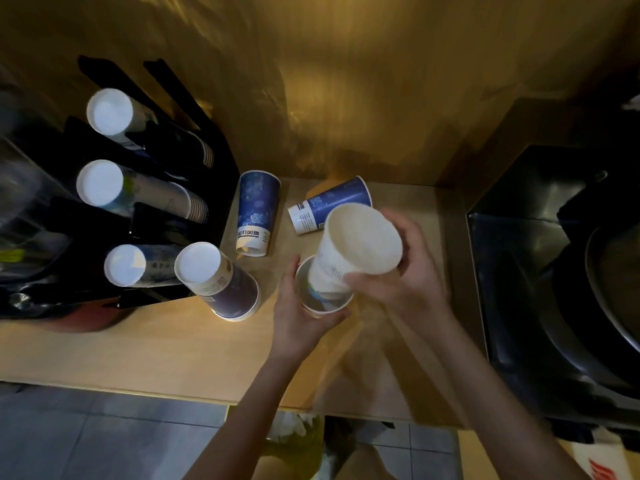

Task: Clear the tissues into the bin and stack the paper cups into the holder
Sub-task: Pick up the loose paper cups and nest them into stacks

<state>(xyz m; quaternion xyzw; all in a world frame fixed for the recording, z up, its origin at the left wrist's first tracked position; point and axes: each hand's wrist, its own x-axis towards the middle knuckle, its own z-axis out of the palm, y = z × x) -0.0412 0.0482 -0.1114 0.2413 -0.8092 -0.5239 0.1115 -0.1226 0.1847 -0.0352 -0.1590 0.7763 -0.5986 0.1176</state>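
Observation:
My left hand (299,315) grips a white paper cup (325,303) standing upright on the wooden counter (173,344). My right hand (405,275) holds a second white cup (360,244), tilted, with its base inside the first cup. Two blue cups lie on their sides behind them, one (258,211) to the left and one (329,204) further right. A third blue cup (218,280) stands upside down beside the black cup holder (194,209), whose slots hold stacks of cups. Tissues (291,424) show in a bin under the counter's front edge.
A black appliance with a round metal bowl (554,271) fills the right side. A golden wall (346,98) closes off the back. A grey tiled floor (104,438) lies below the counter edge.

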